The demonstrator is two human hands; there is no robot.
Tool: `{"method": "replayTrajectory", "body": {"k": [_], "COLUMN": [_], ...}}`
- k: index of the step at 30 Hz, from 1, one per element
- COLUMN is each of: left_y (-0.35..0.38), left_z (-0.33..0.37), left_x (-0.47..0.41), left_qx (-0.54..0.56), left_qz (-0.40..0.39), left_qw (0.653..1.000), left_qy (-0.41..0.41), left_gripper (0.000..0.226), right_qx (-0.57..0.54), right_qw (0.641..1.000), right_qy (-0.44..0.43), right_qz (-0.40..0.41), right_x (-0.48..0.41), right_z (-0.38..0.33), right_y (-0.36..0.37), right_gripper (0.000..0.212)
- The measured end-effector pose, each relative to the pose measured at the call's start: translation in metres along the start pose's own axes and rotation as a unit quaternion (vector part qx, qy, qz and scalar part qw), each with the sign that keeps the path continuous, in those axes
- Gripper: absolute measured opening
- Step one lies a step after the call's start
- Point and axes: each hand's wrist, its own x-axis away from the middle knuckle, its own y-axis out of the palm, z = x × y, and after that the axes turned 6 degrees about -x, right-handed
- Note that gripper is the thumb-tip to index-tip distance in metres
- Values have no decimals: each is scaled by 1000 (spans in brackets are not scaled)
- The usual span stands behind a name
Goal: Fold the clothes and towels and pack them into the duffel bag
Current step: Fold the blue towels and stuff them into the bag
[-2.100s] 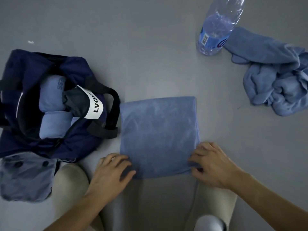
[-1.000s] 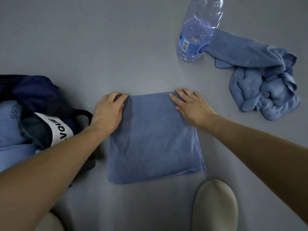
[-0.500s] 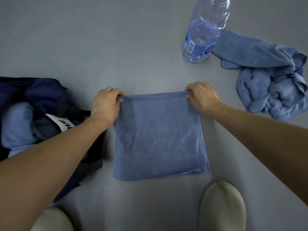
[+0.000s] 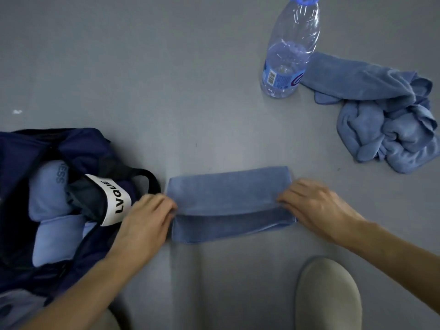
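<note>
A blue towel (image 4: 228, 194) lies on the grey floor, folded toward me into a narrow band, its top flap ending short of the near edge. My left hand (image 4: 145, 220) pinches the flap's left corner and my right hand (image 4: 314, 208) pinches its right corner. The navy duffel bag (image 4: 78, 148) lies open at the left with rolled light-blue items (image 4: 47, 194) inside and a white label on its strap. A second blue towel (image 4: 390, 125) lies crumpled at the right.
A clear plastic water bottle (image 4: 288, 55) stands on the floor beyond the towel, touching the crumpled one. A beige shoe (image 4: 328, 296) is at the bottom right, near the folded towel. Another bluish garment (image 4: 14, 306) shows at the bottom left corner.
Both hands gripped the towel's far corners and pulled the far edge toward me, folding the square towel in half into a narrow band.
</note>
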Motion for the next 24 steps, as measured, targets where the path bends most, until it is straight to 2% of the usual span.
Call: {"method": "replayTrajectory", "body": {"k": [3, 6, 11, 17, 20, 24], "left_y": [19, 27, 35, 78, 89, 92], "left_z": [10, 23, 51, 86, 90, 82], "left_x": [30, 40, 8, -35, -46, -50], "left_qx": [-48, -69, -8, 2, -15, -29], "left_qz": [-76, -134, -54, -101, -106, -108], "left_qw": [995, 988, 998, 994, 993, 993], "left_qy": [39, 28, -29, -38, -48, -46], "left_gripper": [12, 26, 44, 60, 64, 66], "right_qx": [10, 11, 4, 44, 76, 100], "right_qw": [997, 992, 997, 989, 988, 986], "right_qy": [-18, 2, 27, 55, 36, 61], "right_qz": [-72, -128, -66, -128, -127, -115], "right_x": [27, 30, -5, -28, -25, -26], "right_z": [-1, -6, -22, -20, -6, 12], "right_y": [28, 36, 44, 85, 89, 80], "right_gripper": [11, 27, 52, 70, 72, 73]}}
